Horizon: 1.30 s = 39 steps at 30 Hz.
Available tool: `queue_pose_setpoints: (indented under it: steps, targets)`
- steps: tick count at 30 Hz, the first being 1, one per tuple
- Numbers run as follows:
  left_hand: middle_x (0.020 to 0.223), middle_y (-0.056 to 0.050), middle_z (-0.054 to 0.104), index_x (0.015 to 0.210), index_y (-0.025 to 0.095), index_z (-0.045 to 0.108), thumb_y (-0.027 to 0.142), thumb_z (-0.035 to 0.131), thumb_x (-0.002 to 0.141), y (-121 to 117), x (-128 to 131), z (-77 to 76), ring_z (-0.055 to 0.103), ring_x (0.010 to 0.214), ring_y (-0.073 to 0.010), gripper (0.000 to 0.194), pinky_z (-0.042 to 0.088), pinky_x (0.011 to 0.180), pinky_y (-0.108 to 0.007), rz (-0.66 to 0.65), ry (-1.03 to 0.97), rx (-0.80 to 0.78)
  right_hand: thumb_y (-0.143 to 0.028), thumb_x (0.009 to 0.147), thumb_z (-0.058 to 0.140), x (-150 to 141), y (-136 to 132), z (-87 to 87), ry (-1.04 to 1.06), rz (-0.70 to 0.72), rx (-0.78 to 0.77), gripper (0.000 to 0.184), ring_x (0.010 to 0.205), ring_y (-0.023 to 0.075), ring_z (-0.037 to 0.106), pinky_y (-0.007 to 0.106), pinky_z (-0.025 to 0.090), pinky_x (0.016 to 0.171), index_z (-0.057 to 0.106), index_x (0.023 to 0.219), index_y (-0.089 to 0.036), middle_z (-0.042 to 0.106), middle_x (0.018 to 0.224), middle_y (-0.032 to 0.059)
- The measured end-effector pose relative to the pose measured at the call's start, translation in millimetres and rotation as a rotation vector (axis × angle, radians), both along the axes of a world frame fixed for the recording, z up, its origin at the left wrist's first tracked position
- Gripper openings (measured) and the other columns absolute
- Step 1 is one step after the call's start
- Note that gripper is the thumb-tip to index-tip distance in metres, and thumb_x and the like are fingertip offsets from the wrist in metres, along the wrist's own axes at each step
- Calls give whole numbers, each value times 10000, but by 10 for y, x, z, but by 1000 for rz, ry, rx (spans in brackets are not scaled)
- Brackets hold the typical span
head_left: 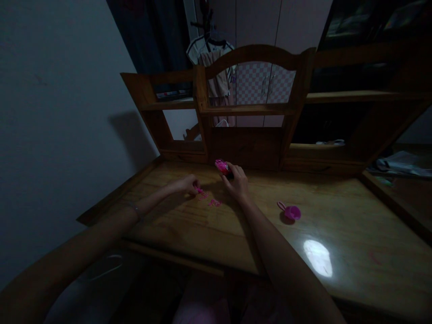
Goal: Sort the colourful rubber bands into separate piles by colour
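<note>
A wooden shelf unit [246, 139] stands along the far edge of the wooden surface [205, 243]. The left forearm [111, 225], with a thin bracelet [133, 208], reaches up and rightward from the lower left corner; its hand [187, 185] is low at the surface, the fingertips pinched together on a pink strand [198, 190]. The right forearm [273, 243] slants up and leftward from the bottom edge, and the right hand [238, 182] is curled part-closed around a pink-and-dark container [222, 167], thumb on the near side. That container is beyond the loose strands and to the right of the left hand; its long axis runs from the palm to the upper left, pink end pointing away and left, though in this dim light its exact shape is hard to make out. A small pink cup [293, 213] is well apart on the right, handle pointing left and away, mouth towards the right. Loose pink strands [214, 203] lie between the forearms.
</note>
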<state>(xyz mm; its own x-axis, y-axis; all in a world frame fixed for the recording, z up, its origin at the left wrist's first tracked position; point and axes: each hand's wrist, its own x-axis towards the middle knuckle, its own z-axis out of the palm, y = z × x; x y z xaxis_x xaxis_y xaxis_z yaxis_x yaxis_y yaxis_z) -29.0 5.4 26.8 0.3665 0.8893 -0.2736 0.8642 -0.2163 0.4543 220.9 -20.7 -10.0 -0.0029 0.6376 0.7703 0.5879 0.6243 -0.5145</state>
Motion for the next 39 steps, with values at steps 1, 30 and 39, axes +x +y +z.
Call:
queue_pose_setpoints:
  steps: [1, 30, 39]
  targets:
    - [610, -14, 638, 782, 156, 727, 257, 663, 576, -10, 6, 33, 514, 491, -128, 238, 323, 445, -214, 4, -1, -26, -294, 867, 600, -2, -2, 2, -2, 0, 0, 439, 1037, 257, 545, 390, 459, 920, 528, 1291, -206, 616, 1114, 94]
    - [824, -17, 724, 886, 194, 758, 338, 722, 623, 210, 249, 817, 624, 758, -167, 302, 430, 681, -208, -127, -146, -21, -166, 842, 597, -67, -65, 16, -292, 115, -53, 516, 1084, 242, 504, 389, 440, 937, 518, 1350, -214, 596, 1170, 99]
    - [825, -81, 732, 875, 130, 722, 293, 791, 592, 164, 386, 824, 676, 794, -212, 334, 493, 679, -253, 41, -357, 122, -200, 860, 608, -57, -45, 18, -232, 100, -41, 497, 1079, 249, 519, 393, 449, 938, 520, 1348, -233, 606, 1176, 92]
